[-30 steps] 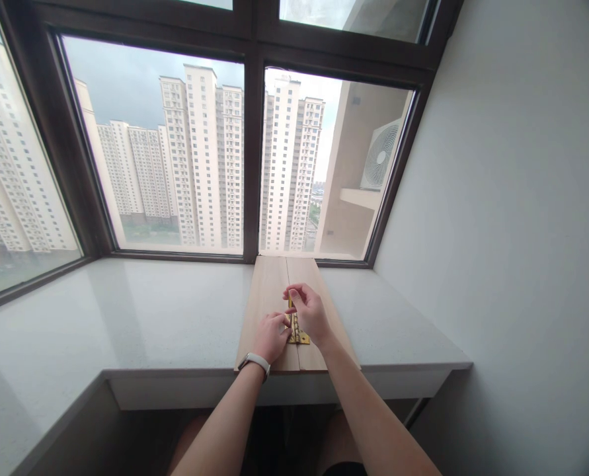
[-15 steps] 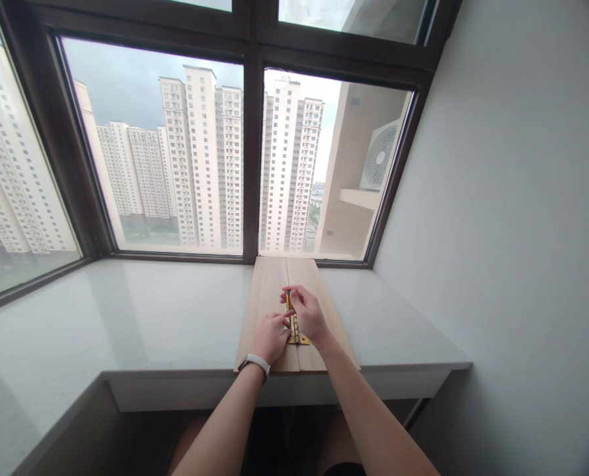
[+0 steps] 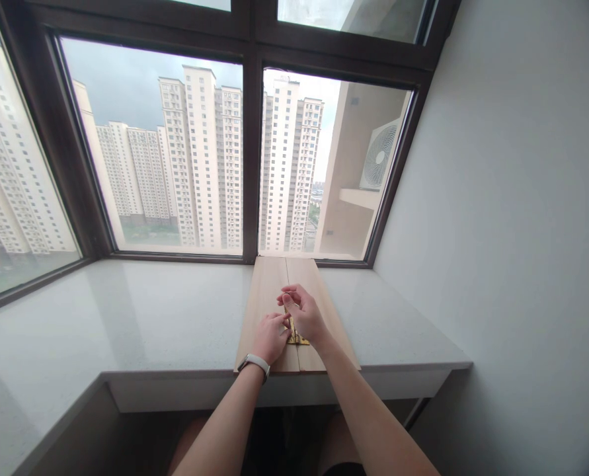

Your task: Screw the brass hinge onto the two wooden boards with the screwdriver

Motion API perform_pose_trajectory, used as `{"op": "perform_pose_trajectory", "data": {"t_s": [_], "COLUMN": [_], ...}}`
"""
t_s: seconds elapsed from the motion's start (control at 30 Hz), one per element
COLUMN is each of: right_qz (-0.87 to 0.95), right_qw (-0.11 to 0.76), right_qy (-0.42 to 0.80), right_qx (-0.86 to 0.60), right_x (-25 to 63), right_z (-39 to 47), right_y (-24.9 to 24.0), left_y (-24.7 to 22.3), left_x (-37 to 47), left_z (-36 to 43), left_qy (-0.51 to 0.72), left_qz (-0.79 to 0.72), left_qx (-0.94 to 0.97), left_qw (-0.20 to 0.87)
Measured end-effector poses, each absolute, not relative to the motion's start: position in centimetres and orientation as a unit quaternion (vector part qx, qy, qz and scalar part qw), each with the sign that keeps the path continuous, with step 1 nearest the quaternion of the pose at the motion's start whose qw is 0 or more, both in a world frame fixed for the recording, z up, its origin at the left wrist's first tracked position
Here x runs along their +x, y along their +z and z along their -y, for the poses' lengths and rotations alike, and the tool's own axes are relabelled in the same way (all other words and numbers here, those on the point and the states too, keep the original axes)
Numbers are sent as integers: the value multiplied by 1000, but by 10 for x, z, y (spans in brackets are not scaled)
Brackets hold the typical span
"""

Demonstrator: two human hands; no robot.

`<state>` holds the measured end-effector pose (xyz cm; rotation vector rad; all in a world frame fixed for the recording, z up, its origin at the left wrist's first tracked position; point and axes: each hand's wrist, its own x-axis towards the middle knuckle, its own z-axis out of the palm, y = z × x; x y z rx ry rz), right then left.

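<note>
Two pale wooden boards (image 3: pixel 269 281) lie side by side on the white sill, with a narrow seam between them. Across the seam near their front end rests a brass hinge (image 3: pixel 299 340), partly covered by my hands. My left hand (image 3: pixel 273 336), with a light band at the wrist, is closed at the hinge's left side, its fingertips on or beside it. Just above the hinge is my right hand (image 3: pixel 301 313), its thumb and fingers pinched round a slim upright tool of which only a small yellowish part shows.
The white sill (image 3: pixel 175 311) stretches to both sides and ends in a front edge close to my forearms. Dark window frames (image 3: pixel 251 165) stand behind the boards. A pale wall (image 3: pixel 512 198) rises on the right.
The fingers of my right hand have shifted slightly left and rolled over the slim tool, hiding most of it. My left hand has stayed where it was.
</note>
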<state>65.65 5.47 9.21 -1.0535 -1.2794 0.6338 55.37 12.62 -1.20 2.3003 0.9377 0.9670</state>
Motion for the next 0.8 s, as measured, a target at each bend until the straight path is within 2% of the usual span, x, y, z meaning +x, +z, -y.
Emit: {"op": "perform_pose_trajectory", "data": {"t_s": [0.33, 0.63, 0.8], "right_qz": [545, 539, 545], "right_qw": [643, 637, 635], "right_qy": [240, 293, 261], "right_qx": [-482, -466, -482], "right_x": [658, 657, 659], "right_z": [-54, -54, -57], "right_y": [91, 92, 89], "left_y": [-16, -17, -18], "left_x": [554, 554, 554], "left_z": [-128, -128, -129], "left_qy": [360, 360, 356], "left_qz": [-337, -334, -341], "left_qx": [838, 841, 840], "left_qw": [236, 230, 229]}}
